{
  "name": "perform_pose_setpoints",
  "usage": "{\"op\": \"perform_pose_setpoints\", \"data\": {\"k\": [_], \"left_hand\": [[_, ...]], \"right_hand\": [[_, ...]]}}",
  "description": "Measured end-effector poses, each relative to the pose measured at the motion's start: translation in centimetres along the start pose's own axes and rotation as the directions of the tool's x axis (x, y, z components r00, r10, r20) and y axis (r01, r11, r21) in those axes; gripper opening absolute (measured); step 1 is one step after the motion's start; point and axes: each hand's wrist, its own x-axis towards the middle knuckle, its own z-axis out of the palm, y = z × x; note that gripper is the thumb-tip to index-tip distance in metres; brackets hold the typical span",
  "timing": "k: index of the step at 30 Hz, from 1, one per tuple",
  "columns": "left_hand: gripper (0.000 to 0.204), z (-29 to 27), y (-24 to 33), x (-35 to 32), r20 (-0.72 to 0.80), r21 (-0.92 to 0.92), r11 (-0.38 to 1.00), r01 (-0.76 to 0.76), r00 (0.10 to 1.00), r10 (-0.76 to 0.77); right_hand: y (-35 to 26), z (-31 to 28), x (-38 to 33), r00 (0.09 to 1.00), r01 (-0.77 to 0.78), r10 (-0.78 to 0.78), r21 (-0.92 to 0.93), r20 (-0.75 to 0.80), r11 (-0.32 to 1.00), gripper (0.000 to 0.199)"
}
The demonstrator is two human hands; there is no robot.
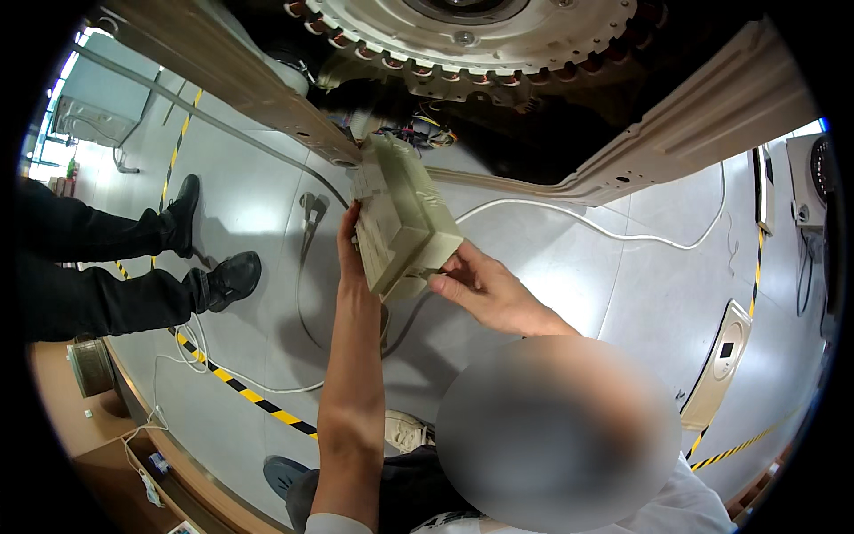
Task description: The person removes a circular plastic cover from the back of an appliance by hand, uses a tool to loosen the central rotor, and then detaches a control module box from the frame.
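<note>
Closest, in the lower and middle part of the frame, the left forearm (354, 383) rises to the left hand (351, 245), its fingers closed on the left edge of a pale, box-shaped part (418, 200); they run partly behind that edge, so their tips are hidden. The part tilts across the centre of the frame, its upper end just below the open machine. At its lower right corner, the right hand (494, 289) grips it between thumb and fingers, the fingertips partly out of sight. The part thus lies between the two hands, touching both. A blurred oval (543, 445) covers much of the lower centre-right.

Along the top of the frame, a round metal part (534, 40) edged with coils sits within a pale metal casing (703, 111); a bundle of wires (431, 133) hangs near the box-shaped part's upper end. On the floor (543, 267) beyond, a white cable (614, 233) curves to the right. Another person's black shoes (233, 280) stand at centre-left, and a pale control panel (719, 365) lies at lower right.
</note>
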Motion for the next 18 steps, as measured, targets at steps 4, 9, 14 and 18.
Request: {"op": "perform_pose_setpoints", "data": {"k": [4,9,14,18], "left_hand": [[0.052,1.5,-1.0,0.0,-0.021,0.016,1.000,-0.012,1.000,0.013],[0.052,1.8,-1.2,-0.2,-0.021,0.038,0.999,-0.017,1.000,0.018],[0.055,0.5,-0.6,0.0,0.092,-0.049,0.998,0.028,0.996,-0.023],[0.053,-0.2,-1.2,0.3,0.076,-0.104,0.994,-0.016,0.997,0.024]], "right_hand": [[-0.6,-0.1,-0.4,1.000,-0.024,0.024,-0.040,0.011,0.999,0.043],[-0.7,0.1,-0.5,0.999,-0.030,0.032,-0.103,0.021,0.994,0.043],[-0.6,0.2,-0.5,1.000,-0.009,0.009,-0.058,-0.009,0.998,0.046],[-0.3,-0.4,-0.7,0.996,-0.092,0.093,-0.045,0.017,0.995,0.047]]}}
